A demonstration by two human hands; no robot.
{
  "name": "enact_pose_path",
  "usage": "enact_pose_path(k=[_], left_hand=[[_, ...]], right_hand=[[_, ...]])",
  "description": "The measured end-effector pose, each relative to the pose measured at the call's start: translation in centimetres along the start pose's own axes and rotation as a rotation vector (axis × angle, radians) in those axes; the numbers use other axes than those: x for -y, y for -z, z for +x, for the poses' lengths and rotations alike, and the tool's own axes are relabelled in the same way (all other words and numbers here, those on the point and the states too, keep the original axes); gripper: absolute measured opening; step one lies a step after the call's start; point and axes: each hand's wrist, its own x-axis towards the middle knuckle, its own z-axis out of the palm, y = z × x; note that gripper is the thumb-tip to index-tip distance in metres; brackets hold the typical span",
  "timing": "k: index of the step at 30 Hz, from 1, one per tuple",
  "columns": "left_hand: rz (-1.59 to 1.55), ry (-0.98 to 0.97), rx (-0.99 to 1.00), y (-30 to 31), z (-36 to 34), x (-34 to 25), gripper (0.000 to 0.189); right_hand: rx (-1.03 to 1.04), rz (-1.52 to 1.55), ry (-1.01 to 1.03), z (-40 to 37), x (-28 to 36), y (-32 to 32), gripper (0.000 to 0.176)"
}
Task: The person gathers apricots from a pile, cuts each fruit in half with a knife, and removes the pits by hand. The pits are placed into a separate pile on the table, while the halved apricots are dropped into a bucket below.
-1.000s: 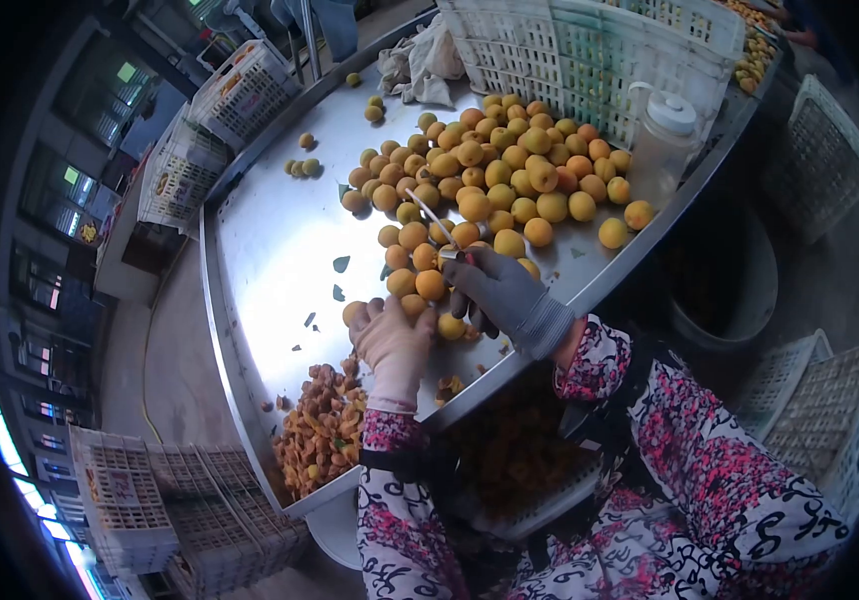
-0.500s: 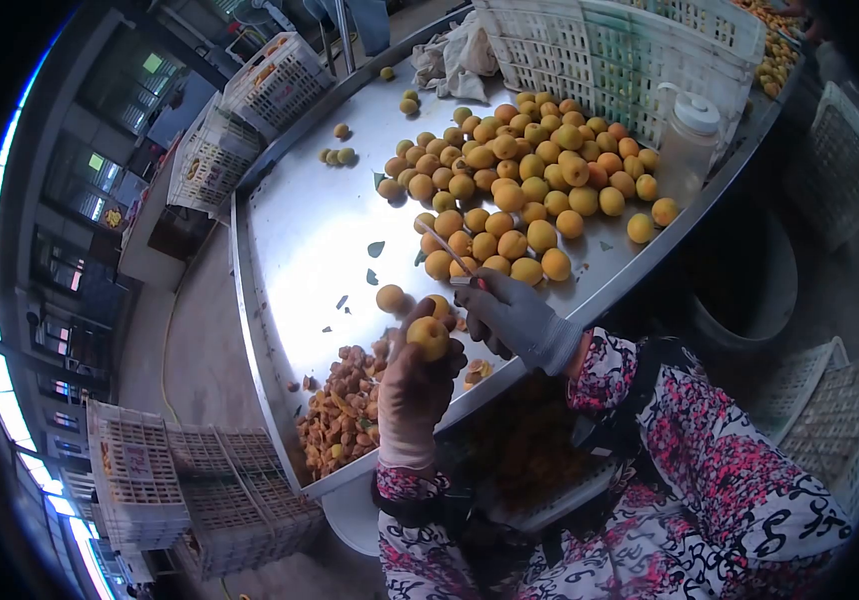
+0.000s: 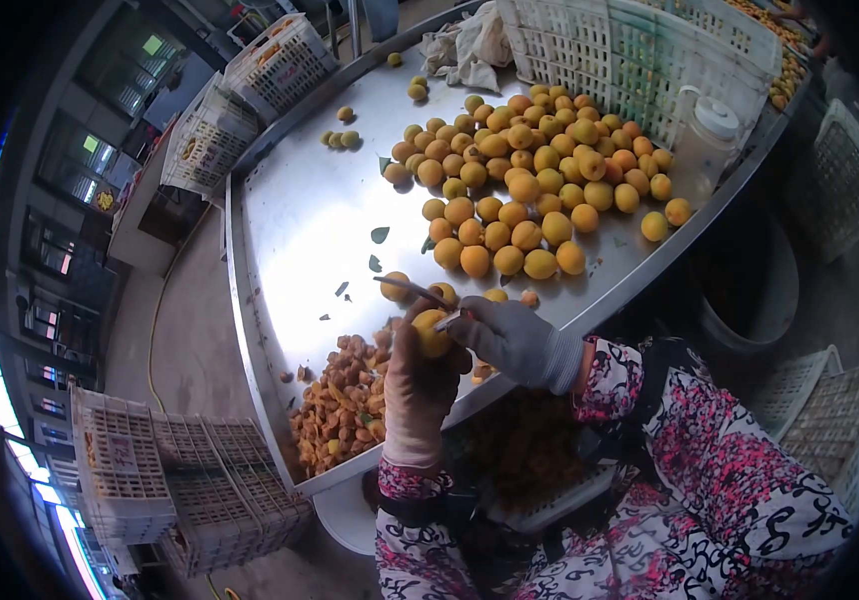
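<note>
Cutting: left hand [image 3: 420,392] grips apricot [image 3: 432,333], right hand [image 3: 516,342] clenches knife [image 3: 412,290]; pit heap [image 3: 338,405] lower left, many whole apricots [image 3: 530,190] uncut above.

The steel tabletop [image 3: 300,260] carries a broad pile of apricots [image 3: 525,190] across its middle. A heap of brown pits [image 3: 340,405] lies at the near edge. Small green leaves [image 3: 380,235] are scattered on the bare metal. At the far side sit a crumpled cloth [image 3: 465,48], a white crate [image 3: 640,50] and a plastic jar [image 3: 710,135].

L hand [image 3: 420,385] gloved pale, R hand [image 3: 515,340] grey — pink/blk floral sleeves [image 3: 710,470]
</note>
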Motion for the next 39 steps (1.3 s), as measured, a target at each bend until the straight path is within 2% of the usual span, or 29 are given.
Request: enact_pose_path(k=[5, 7, 10, 12, 16, 18, 20, 21, 22, 23, 24, 27, 28, 29, 31, 34, 36, 39], left_hand=[[0.001, 0.059, 0.037, 2.0, 0.0, 0.1, 0.06], [0.023, 0.063, 0.018, 2.0, 0.0, 0.2, 0.061], [-0.058, 0.084, 0.01, 1.9, 0.0, 0.6, 0.059], [0.02, 0.081, -0.117, 1.3, -0.1, 0.7, 0.05], [0.184, 0.026, -0.171, 0.9, 0.0, 0.5, 0.047], [0.635, -0.145, -0.171, 0.0, -0.4, -0.2, 0.043], [0.756, -0.188, -0.125, 0.8, -0.4, 0.0, 0.035], [0.838, -0.357, -0.158, 0.7, -0.4, 0.3, 0.036], [0.915, -0.528, -0.189, 0.2, -0.3, 0.4, 0.036], [0.87, -0.642, -0.146, -0.5, -0.8, -0.1, 0.036], [0.822, -0.596, -0.192, -1.4, -1.1, -0.9, 0.038], [0.443, -0.193, -0.076, 0.8, -0.3, -2.4, 0.047], [0.157, -0.131, 0.016, 1.7, 0.2, -2.2, 0.049], [0.096, -0.127, 0.032, 2.2, 0.1, -1.9, 0.051], [0.043, -0.119, 0.047, 1.9, 0.0, -1.8, 0.052], [-0.06, -0.101, 0.051, 2.2, 0.1, -1.8, 0.054], [-0.076, -0.089, 0.141, 2.3, 0.3, -1.9, 0.054], [-0.097, -0.099, 0.118, 2.1, 0.3, -1.9, 0.056]], right_hand=[[0.039, -0.185, -0.114, -0.1, -0.1, -0.1, 0.039], [0.046, -0.39, -0.141, -0.1, 0.2, -0.2, 0.039], [0.012, -0.428, -0.139, -0.3, 0.0, -0.7, 0.038], [0.031, -0.416, -0.188, -0.1, -0.4, -1.0, 0.04], [0.057, -0.37, -0.264, 0.2, -1.5, -1.4, 0.04], [0.043, -0.382, -0.282, 0.4, -0.7, -1.0, 0.04], [0.125, -0.523, -0.345, 0.9, 1.0, -0.2, 0.039], [0.12, -0.521, -0.344, 1.0, 0.3, 0.1, 0.039], [0.133, -0.663, -0.345, 1.0, -0.7, 0.5, 0.038], [0.139, -0.801, -0.35, 0.9, -1.7, 0.8, 0.038], [0.133, -0.795, -0.349, 0.8, -1.4, 0.9, 0.038], [0.099, -0.679, -0.247, 0.9, -0.7, 1.1, 0.035], [0.103, -0.677, -0.241, 0.6, -0.8, 0.9, 0.035], [0.068, -0.535, -0.178, 0.2, -0.7, 0.6, 0.034], [0.053, -0.336, -0.132, -0.2, 0.1, 0.2, 0.034], [0.097, -0.353, -0.164, -0.5, 0.0, -0.5, 0.035], [0.133, -0.349, -0.188, -0.8, 0.5, -0.6, 0.036], [0.168, -0.36, -0.179, -1.1, 1.2, -0.7, 0.036]])
